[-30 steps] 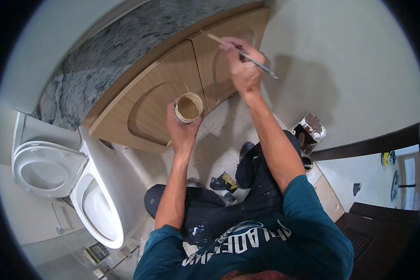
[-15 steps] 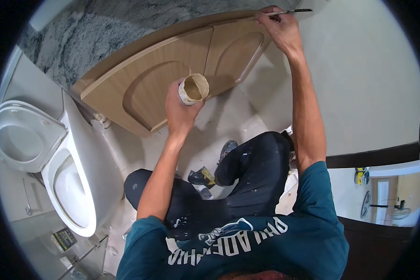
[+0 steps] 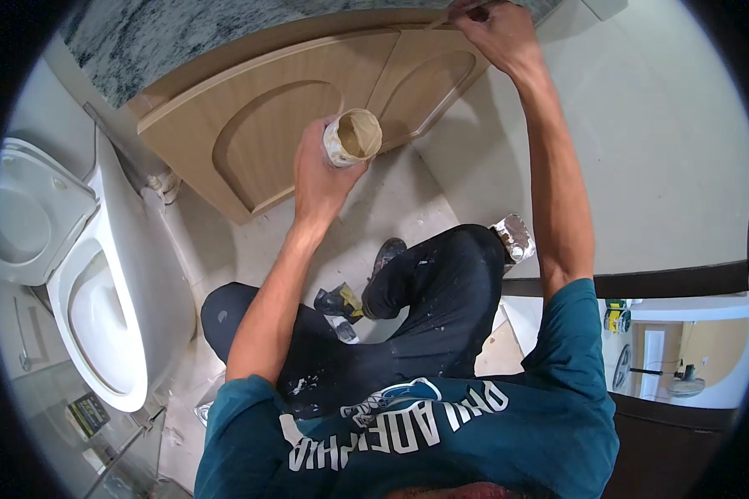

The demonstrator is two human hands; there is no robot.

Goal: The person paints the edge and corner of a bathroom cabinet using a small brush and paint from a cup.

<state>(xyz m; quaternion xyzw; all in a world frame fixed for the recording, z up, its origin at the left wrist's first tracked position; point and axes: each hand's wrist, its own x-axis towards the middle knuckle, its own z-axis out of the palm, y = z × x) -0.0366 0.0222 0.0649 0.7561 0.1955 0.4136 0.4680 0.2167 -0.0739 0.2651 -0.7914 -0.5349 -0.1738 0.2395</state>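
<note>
A cup (image 3: 351,138), paint-smeared and open-topped, is gripped by the left hand (image 3: 318,170), whose fingers (image 3: 312,141) are wrapped closed round its side; it is held in front of the cabinet (image 3: 250,133), over the seam between the two arched doors. One brush (image 3: 441,20) is pinched in the right hand (image 3: 495,33), with the fingers curled shut on its thin handle at the cabinet's top right corner, just under the stone counter (image 3: 166,37). Only a short piece of the handle is seen; the bristles cannot be made out. Below the cabinet, two dark trouser legs (image 3: 424,291) are folded on the floor (image 3: 391,208). One toilet (image 3: 100,291) stands left of the cabinet. One crumpled can (image 3: 514,237) lies right of it, by the wall (image 3: 657,141).
</note>
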